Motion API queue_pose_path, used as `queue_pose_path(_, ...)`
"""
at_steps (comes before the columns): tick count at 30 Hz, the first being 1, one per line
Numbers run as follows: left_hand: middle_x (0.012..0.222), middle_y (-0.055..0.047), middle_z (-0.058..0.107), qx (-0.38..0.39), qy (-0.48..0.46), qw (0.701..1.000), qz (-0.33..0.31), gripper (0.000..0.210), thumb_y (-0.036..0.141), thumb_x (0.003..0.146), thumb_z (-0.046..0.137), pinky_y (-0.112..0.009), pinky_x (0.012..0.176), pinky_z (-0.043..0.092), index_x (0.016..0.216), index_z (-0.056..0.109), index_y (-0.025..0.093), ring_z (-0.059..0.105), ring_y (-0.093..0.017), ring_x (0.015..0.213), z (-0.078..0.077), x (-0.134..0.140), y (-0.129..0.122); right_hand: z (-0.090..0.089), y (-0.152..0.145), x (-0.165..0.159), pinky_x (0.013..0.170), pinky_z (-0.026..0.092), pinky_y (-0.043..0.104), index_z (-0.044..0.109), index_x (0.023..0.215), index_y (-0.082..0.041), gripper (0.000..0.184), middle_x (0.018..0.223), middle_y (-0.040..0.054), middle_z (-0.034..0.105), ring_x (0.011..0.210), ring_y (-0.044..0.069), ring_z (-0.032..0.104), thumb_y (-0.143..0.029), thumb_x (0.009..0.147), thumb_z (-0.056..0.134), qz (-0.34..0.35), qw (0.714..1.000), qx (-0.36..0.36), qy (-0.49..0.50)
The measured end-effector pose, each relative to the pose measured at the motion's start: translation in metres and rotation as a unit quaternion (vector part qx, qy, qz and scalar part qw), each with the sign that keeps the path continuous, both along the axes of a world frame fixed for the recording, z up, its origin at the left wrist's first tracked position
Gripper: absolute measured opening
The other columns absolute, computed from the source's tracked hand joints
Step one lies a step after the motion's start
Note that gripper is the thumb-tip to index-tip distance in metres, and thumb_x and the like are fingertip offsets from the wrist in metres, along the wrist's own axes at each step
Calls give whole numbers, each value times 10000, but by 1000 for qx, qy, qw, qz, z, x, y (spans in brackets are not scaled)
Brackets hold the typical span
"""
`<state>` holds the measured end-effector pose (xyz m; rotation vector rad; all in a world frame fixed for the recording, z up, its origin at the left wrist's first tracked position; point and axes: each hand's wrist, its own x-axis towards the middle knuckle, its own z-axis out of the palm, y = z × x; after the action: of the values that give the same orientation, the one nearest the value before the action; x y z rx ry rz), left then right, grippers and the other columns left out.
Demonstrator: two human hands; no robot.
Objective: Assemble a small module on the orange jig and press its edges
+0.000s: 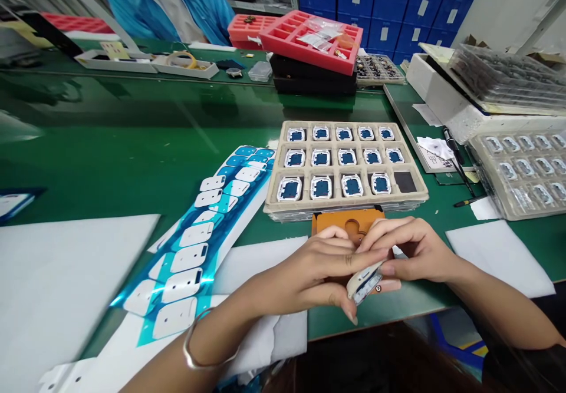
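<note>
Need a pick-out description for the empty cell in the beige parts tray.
Start at the green table; ahead of both hands sits a beige moulded tray of small white-framed blue parts. In its nearest row, go to the right end: the empty cell shows only a dark floor, unlike every other cell.

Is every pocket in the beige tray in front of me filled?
No, the beige tray has one empty pocket at the right end of its nearest row.

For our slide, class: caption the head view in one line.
Both hands hold a small white part before a beige tray of blue-centred pieces.
</note>
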<state>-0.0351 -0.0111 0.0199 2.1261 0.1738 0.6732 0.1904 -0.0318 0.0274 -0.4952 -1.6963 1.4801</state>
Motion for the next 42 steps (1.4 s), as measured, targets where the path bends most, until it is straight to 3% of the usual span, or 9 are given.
queue_pose_path(10, 837, -16, 620, 2, -5, 1000, 10, 577, 476, 924, 561, -223, 786, 344, 1439, 487, 227, 447, -123, 830, 1, 1, -1, -1, 0, 1, 824, 529, 283, 761, 1081, -217, 275, 1053, 74, 703, 908, 165, 642, -86, 839, 755, -5, 1000, 5, -10)
queue_pose_path(23, 901, 7, 657, 1, -11, 1000, 2, 615, 457, 909, 592, -235, 853, 323, 1473, 428, 272, 488, -112, 874, -2, 0, 0, -3, 1, 2, 813, 539, 300, 760, 1088, -208, 265, 1047, 84, 709, 897, 175, 639, -111, 842, 743, -8, 999, 28, -19)
queue_pose_path(31, 1141, -4, 698, 1, -10, 1000, -3, 646, 420, 913, 606, -248, 906, 344, 1502, 355, 332, 573, -122, 1000, -4, 0, 1, 0, 0, 1, 764, 551, 286, 757, 1090, -209, 241, 1045, 88, 705, 888, 177, 640, -145, 857, 749, -4, 999, 22, -25)
queue_pose_path(42, 1062, -3, 708, 6, -19, 1000, -5, 664, 400, 908, 620, -239, 921, 344, 1507, 350, 307, 586, -113, 1009, 0, -1, -1, 0, 0, -1, 799, 540, 289, 757, 1098, -228, 262, 1046, 75, 706, 889, 167, 638, -122, 858, 747, -3, 1000, 16, -10)
